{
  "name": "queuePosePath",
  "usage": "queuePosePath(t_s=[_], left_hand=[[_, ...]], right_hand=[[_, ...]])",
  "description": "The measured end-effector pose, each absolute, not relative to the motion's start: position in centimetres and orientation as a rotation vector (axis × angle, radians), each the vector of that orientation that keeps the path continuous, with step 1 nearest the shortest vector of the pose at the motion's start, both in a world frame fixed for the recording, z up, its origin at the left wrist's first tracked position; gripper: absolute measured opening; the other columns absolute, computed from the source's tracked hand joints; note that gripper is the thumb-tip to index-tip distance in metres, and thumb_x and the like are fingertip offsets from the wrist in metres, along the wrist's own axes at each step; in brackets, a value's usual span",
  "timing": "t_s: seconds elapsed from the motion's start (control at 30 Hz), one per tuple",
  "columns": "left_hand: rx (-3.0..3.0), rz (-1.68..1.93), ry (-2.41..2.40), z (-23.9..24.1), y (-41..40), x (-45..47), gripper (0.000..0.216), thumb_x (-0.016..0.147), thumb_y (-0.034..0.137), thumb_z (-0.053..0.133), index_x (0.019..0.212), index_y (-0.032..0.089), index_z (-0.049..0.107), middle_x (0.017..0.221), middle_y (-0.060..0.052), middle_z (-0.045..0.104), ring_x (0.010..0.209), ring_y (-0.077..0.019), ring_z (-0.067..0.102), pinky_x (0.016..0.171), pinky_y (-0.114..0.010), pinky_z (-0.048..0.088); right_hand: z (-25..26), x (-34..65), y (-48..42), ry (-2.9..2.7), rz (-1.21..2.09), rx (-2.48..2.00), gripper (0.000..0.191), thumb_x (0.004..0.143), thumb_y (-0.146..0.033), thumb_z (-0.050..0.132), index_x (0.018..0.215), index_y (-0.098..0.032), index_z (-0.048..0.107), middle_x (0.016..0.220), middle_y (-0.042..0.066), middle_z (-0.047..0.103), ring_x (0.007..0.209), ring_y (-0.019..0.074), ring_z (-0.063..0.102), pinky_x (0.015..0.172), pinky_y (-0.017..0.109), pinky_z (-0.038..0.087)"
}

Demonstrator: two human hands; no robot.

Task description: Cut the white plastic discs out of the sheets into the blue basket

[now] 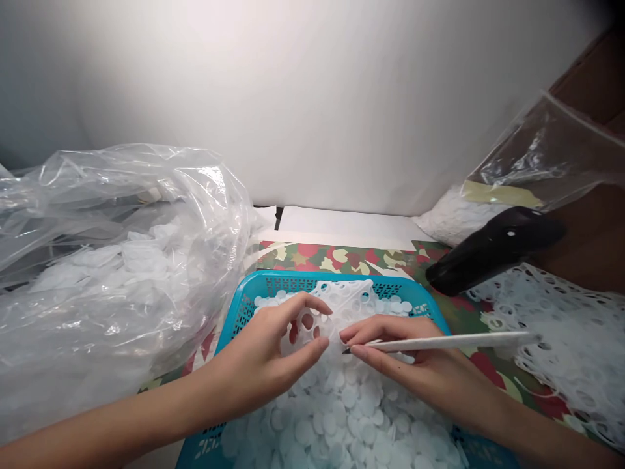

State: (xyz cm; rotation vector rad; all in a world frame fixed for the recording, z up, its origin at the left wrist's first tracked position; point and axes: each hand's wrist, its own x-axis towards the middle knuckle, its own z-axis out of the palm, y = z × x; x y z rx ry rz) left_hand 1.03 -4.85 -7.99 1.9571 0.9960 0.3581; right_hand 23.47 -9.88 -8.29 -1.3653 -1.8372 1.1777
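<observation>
My left hand (286,342) reaches over a blue basket (225,339), its thumb and forefinger curved apart. In that hand is a thin white sheet (336,299) full of round holes; the lower fingers are mostly hidden behind it. My right hand (403,345) pinches a slim white pen-like tool (469,340) with a dark pointed tip. The tip is close to the sheet's near edge; whether it touches cannot be made out. Beneath both hands, many small white translucent discs (336,417) fill the basket.
A large clear plastic bag (205,189) with white pieces stands left. To the right lie punched white sheet scraps (576,352) and a black curved object (493,251). Behind it is another clear bag (537,153) of white material. A camouflage-patterned cloth (336,257) lies under the basket.
</observation>
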Motion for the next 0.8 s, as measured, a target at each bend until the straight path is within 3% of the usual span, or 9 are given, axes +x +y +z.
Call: queuePosePath(t_s=[0.13, 0.23, 0.33, 0.53, 0.67, 0.8], left_hand=[[2.024, 0.404, 0.91, -8.07, -4.91, 0.98, 0.028, 0.086, 0.04, 0.059, 0.112, 0.03, 0.052, 0.11, 0.003, 0.06, 0.097, -0.0164, 0.053, 0.083, -0.03, 0.041], [2.058, 0.49, 0.868, -8.22, -4.82, 1.02, 0.021, 0.085, 0.034, 0.063, 0.104, 0.029, 0.056, 0.107, 0.006, 0.062, 0.099, -0.0151, 0.054, 0.087, -0.029, 0.04], [1.991, 0.504, 0.814, -8.2, -4.73, 1.09, 0.011, 0.088, 0.031, 0.058, 0.098, 0.026, 0.058, 0.098, 0.005, 0.063, 0.09, -0.0119, 0.057, 0.081, -0.025, 0.043], [1.727, 0.398, 0.799, -7.69, -4.68, 1.14, 0.021, 0.09, 0.033, 0.054, 0.108, 0.024, 0.05, 0.09, 0.002, 0.057, 0.077, -0.0121, 0.056, 0.068, -0.025, 0.047], [1.647, 0.428, 0.799, -7.79, -4.69, 1.25, 0.023, 0.089, 0.035, 0.056, 0.108, 0.024, 0.05, 0.081, 0.003, 0.053, 0.069, -0.0106, 0.052, 0.06, -0.023, 0.042], [1.559, 0.423, 0.733, -7.96, -4.68, 1.39, 0.02, 0.088, 0.03, 0.059, 0.105, 0.021, 0.054, 0.075, 0.004, 0.052, 0.065, -0.0085, 0.047, 0.056, -0.02, 0.037]], right_hand=[[-8.14, 23.52, -9.91, -1.787, 1.198, -1.345, 0.011, 0.089, -0.031, 0.059, 0.091, -0.029, 0.069, 0.096, -0.005, 0.071, 0.091, 0.0111, 0.065, 0.078, 0.019, 0.051], [-7.94, 23.52, -9.97, -1.781, 1.193, -1.328, 0.01, 0.089, -0.031, 0.059, 0.09, -0.028, 0.069, 0.092, -0.004, 0.071, 0.088, 0.0114, 0.065, 0.077, 0.02, 0.05], [-7.79, 23.43, -9.99, -1.772, 1.212, -1.312, 0.011, 0.089, -0.03, 0.058, 0.091, -0.027, 0.068, 0.093, -0.004, 0.07, 0.089, 0.0123, 0.065, 0.078, 0.021, 0.05], [-7.69, 23.36, -10.07, -1.748, 1.209, -1.304, 0.009, 0.088, -0.029, 0.06, 0.088, -0.026, 0.068, 0.094, -0.003, 0.07, 0.091, 0.0122, 0.064, 0.08, 0.021, 0.05], [-7.81, 23.51, -10.18, -1.701, 1.242, -1.255, 0.006, 0.086, -0.027, 0.063, 0.083, -0.025, 0.068, 0.108, -0.002, 0.067, 0.105, 0.0138, 0.06, 0.091, 0.023, 0.047], [-8.05, 23.55, -10.02, -1.718, 1.245, -1.217, 0.006, 0.086, -0.025, 0.064, 0.088, -0.025, 0.069, 0.11, 0.0, 0.066, 0.108, 0.0154, 0.059, 0.094, 0.027, 0.047]])
